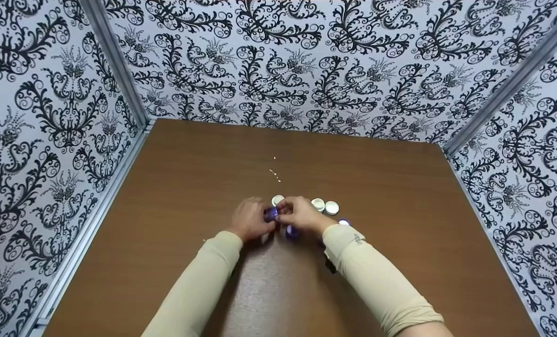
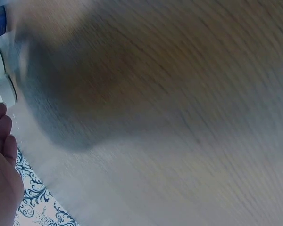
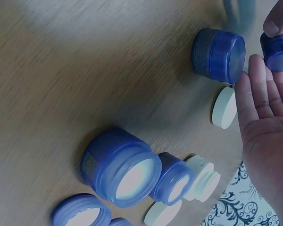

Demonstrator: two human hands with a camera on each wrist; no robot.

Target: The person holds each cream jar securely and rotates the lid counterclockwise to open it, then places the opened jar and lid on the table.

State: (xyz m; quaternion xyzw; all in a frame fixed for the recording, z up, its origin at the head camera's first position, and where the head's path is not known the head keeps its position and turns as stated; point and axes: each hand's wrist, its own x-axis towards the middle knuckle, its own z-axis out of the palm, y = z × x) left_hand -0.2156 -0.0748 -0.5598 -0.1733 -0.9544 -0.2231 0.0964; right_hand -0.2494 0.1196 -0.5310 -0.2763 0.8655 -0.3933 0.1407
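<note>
Between the two hands, above the table, is a small blue jar (image 1: 270, 214). My left hand (image 1: 252, 219) grips it from the left. The right hand (image 1: 302, 216) pinches its right end; in the right wrist view, that hand's other fingers (image 3: 259, 84) stretch out beside the jar (image 3: 276, 52). Whether its lid is on cannot be made out. A larger blue jar with its lid on (image 3: 219, 55) stands just under the right hand. Close by lies a white lid (image 3: 224, 108). The left wrist view catches only part of the left hand (image 2: 2, 150) at its edge.
To the right stand an open large blue jar (image 3: 120, 165), an open smaller blue jar (image 3: 172, 179) and a white jar (image 3: 202, 178). A white lid (image 3: 162, 214) and a blue lid (image 3: 80, 211) lie near them. White specks (image 1: 274, 174) dot the table (image 1: 189, 178) farther back.
</note>
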